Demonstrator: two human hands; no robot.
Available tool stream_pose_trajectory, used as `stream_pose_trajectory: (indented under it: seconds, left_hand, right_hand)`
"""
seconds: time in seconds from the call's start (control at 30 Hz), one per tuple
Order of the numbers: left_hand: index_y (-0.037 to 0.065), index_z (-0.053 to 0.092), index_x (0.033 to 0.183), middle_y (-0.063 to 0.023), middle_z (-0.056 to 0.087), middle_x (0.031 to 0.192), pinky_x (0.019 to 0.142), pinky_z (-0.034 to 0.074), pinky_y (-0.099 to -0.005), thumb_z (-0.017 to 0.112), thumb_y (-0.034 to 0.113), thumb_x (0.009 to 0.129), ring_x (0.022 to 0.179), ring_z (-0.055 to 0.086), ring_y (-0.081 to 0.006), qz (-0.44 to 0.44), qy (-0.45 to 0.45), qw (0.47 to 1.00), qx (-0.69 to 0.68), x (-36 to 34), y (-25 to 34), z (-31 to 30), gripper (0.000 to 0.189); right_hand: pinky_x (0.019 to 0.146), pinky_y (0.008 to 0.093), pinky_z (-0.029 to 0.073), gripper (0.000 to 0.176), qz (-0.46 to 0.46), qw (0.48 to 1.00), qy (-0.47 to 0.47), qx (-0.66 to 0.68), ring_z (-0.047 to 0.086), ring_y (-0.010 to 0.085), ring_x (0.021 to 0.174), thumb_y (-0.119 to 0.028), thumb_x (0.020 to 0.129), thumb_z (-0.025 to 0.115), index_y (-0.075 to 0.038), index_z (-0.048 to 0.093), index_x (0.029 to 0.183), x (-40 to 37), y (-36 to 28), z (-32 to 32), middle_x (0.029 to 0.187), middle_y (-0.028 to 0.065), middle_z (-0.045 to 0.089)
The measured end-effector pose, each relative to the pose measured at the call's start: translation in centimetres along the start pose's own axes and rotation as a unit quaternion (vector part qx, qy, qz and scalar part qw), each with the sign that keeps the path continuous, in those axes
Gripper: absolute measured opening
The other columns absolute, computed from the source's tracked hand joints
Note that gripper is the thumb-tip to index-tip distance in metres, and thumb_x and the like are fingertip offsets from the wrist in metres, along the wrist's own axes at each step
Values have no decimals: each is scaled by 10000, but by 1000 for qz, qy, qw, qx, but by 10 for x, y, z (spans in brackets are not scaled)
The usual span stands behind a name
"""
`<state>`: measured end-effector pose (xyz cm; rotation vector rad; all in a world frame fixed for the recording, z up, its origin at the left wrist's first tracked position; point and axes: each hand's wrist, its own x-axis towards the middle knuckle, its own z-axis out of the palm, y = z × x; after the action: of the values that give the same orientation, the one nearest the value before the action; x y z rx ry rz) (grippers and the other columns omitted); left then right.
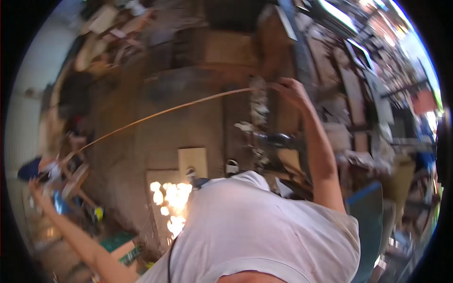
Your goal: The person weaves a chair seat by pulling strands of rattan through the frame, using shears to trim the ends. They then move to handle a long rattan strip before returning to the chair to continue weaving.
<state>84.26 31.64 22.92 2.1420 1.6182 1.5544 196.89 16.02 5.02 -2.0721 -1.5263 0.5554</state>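
Note:
A long thin cane strip [160,112] bends in a shallow arc across the view. My right hand [291,89] is raised at arm's length and closed around the strip's right end. The strip's left end drops to a small wooden frame [75,179] at the far left. My left hand [37,187] reaches out low at the left, beside that frame and a blue object [59,203]. Blur hides its fingers. My white shirt [264,231] fills the lower middle.
My feet [231,167] stand on a brown floor beside a pale wooden board [192,160] and a bright sunlit patch [171,203]. Cluttered benches and stacked wood line the top and right. A blue panel [368,203] stands at lower right.

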Motion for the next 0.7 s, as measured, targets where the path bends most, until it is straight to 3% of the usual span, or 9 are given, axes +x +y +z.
stream_pose_trajectory:
  seconds: [0.03, 0.07, 0.13, 0.2, 0.23, 0.3, 0.5, 0.63, 0.7]
  left_hand:
    - [13, 645, 1209, -117, 675, 1167, 1005, 442, -386, 729, 177, 827, 1140, 600, -229, -98, 0, 995, -21, 0, 19, 9, 424]
    - [19, 661, 1182, -104, 677, 1148, 951, 467, -363, 720, 190, 840, 1105, 616, -214, -150, 21, 987, -47, -14, 57, 18, 387]
    - [32, 693, 1130, -78, 683, 1110, 843, 516, -316, 701, 216, 865, 1036, 648, -185, -187, 77, 972, -119, -35, 161, 41, 323]
    - [118, 636, 1289, -42, 670, 1194, 802, 469, -293, 616, 471, 923, 1082, 630, -123, -263, 122, 954, -76, -23, 132, 21, 509]
    - [110, 656, 1261, -10, 703, 1073, 678, 422, -233, 670, 431, 917, 943, 646, -71, -265, 160, 949, -53, -20, 192, 42, 471]
    - [105, 688, 1208, -4, 712, 1023, 582, 378, -217, 743, 353, 879, 832, 639, -45, -270, 181, 939, -112, -16, 213, 44, 416]
    - [111, 718, 1154, 0, 718, 981, 551, 368, -219, 758, 343, 866, 800, 615, -27, -249, 165, 944, -137, -2, 200, 27, 372]
    - [155, 672, 1244, 33, 665, 1029, 786, 425, -231, 688, 368, 908, 920, 597, -52, -236, 137, 954, -126, 5, 187, 27, 398]
    - [117, 670, 1231, 29, 672, 974, 675, 405, -188, 697, 372, 911, 847, 582, -32, -244, 135, 952, -128, 18, 179, 29, 410]
  right_hand:
    - [706, 370, 482, 342, 46, 999, -17, -24, 624, 241, 761, -332, 906, 649, -5, 688, 997, -18, -36, -19, 846, 152, 670]
    - [607, 331, 440, 263, -11, 999, 36, 13, 548, 124, 658, -313, 912, 667, -52, 696, 896, -11, -10, -2, 694, 56, 606]
    - [617, 341, 452, 257, -64, 997, 41, 31, 536, 120, 658, -282, 918, 643, -29, 681, 892, -5, 26, 17, 687, 62, 597]
    - [615, 390, 434, 297, -55, 996, 40, 60, 500, 196, 639, -280, 885, 654, 9, 633, 823, -9, 58, 38, 684, 126, 532]
    - [604, 381, 420, 299, -93, 993, 30, 65, 479, 159, 637, -272, 869, 668, 15, 610, 809, -7, 87, 51, 666, 115, 485]
    - [591, 337, 404, 276, -50, 996, 21, 66, 454, 107, 653, -226, 870, 662, 20, 583, 772, -24, 92, 65, 647, 62, 463]
    - [566, 301, 390, 213, 58, 993, -27, 95, 441, 80, 640, -171, 869, 679, 29, 634, 811, -77, 102, 97, 651, 8, 510]
    - [530, 261, 358, 199, 86, 978, -26, 188, 450, 49, 612, -160, 870, 669, 8, 654, 764, -111, 105, 117, 631, -29, 529]
    - [570, 303, 410, 190, 101, 981, -12, 166, 483, 91, 637, -148, 864, 701, 32, 659, 820, -119, 119, 120, 623, 55, 557]
